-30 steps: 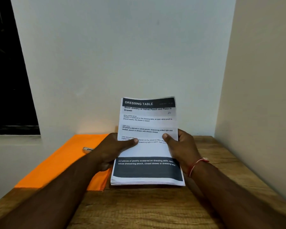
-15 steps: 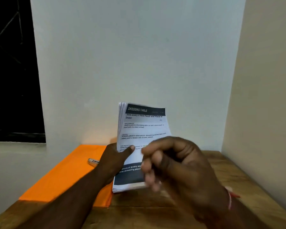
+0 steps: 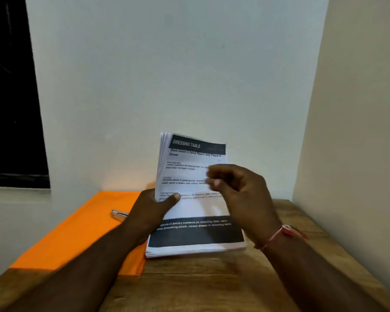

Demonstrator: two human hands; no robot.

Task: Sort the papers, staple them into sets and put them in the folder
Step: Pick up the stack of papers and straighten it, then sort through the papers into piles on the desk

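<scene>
Gripping is done by the left hand (image 3: 153,210) alone: the stack of papers (image 3: 194,208) is held at its left edge, with the thumb (image 3: 172,197) pressed across the front sheet and the other fingers hidden behind the stack. The stack is held nearly upright and tilted slightly back, its sheets fanned a little at the top left corner. A dark header reading "DRESSING TABLE" is seen on the front sheet, and a dark band with white print runs across the bottom. The lower edge of the stack is down at the wooden table (image 3: 200,282), just beside the right edge of the orange folder (image 3: 77,235).

The right hand (image 3: 241,190) is seen in front of the right half of the front sheet, with its fingers curled loosely. It is blurred, so it cannot be told whether the paper is touched or anything is pinched. A red thread (image 3: 277,235) is worn on that wrist.

The folder is laid flat and closed on the left part of the table. A small silver metal object (image 3: 118,215) is lying on it, partly hidden by the left hand. A white wall (image 3: 167,75) is seen behind the table, and a dark window (image 3: 9,109) at the left.
</scene>
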